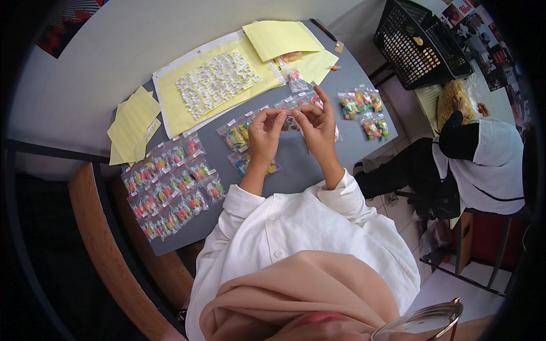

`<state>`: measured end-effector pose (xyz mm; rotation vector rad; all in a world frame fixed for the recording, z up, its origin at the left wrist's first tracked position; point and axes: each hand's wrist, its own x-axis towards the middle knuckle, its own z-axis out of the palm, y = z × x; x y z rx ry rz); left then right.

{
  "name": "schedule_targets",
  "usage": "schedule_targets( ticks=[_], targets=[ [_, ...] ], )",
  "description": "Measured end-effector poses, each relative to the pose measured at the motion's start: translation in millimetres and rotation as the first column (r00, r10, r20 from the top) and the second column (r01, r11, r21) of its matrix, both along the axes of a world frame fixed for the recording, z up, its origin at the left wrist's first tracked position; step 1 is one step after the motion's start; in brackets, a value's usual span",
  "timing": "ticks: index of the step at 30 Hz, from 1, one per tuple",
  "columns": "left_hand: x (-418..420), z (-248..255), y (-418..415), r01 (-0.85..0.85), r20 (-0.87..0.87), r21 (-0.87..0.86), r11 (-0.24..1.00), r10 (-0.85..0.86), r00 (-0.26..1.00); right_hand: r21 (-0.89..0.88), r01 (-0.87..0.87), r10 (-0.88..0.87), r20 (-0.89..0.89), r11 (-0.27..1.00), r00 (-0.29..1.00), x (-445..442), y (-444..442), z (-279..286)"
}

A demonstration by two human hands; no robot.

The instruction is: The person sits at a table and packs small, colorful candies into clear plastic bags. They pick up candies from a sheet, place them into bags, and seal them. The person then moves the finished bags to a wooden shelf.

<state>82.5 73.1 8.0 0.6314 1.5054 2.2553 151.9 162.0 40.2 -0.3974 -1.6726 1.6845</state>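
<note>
My left hand (265, 134) and my right hand (318, 128) meet above the grey table (294, 179), thumbs and fingertips pinching the top edge of a small clear zip bag (291, 123) between them. Its contents are partly hidden. More candy bags (236, 135) lie beneath and beside my left hand. Rows of bagged, wrapped candies (170, 187) cover the table's left part. Bags of colourful sweets (363, 104) form a group right of my right hand. Beyond my hands, many small white labels (217, 83) lie on a yellow sheet (170, 106).
Yellow papers (134, 123) lie at the table's left end, and a folded yellow sheet (281, 40) at the back. A black plastic basket (420, 42) stands at the upper right. A co-worker (482, 162) sits on the right, hands at a large bag of yellow food (454, 100).
</note>
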Motion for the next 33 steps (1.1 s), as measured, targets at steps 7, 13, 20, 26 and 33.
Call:
schedule_targets(
  ticks=[7, 13, 20, 26, 33],
  targets=[
    [2.3, 3.9, -1.4, 0.052, -0.006, -0.064, 0.997, -0.052, 0.999, 0.121, -0.034, 0.027, 0.060, 0.992, 0.998, 4.8, 7.9, -5.1],
    [4.6, 10.2, -1.1, 0.112, 0.022, -0.075, 0.991, -0.111, 0.994, -0.009, -0.154, 0.155, 0.015, 0.988, 0.988, 9.5, 22.5, 0.1],
    [4.0, 7.0, -20.2, 0.055, 0.034, -0.246, 0.968, -0.048, 0.998, 0.720, 0.028, -0.302, 0.255, 0.693, 0.919, 40.6, 37.5, -10.7],
    [14.4, 2.2, -12.5, 0.116, 0.101, -0.331, 0.937, -0.087, 0.991, 0.734, -0.006, -0.338, 0.320, 0.679, 0.885, 60.8, 29.4, -42.7],
    [20.4, -14.2, 7.6, 0.193, 0.110, -0.431, 0.882, -0.161, 0.981, 0.638, -0.003, -0.258, 0.315, 0.770, 0.913, 71.6, 44.8, -41.7]
  ],
)
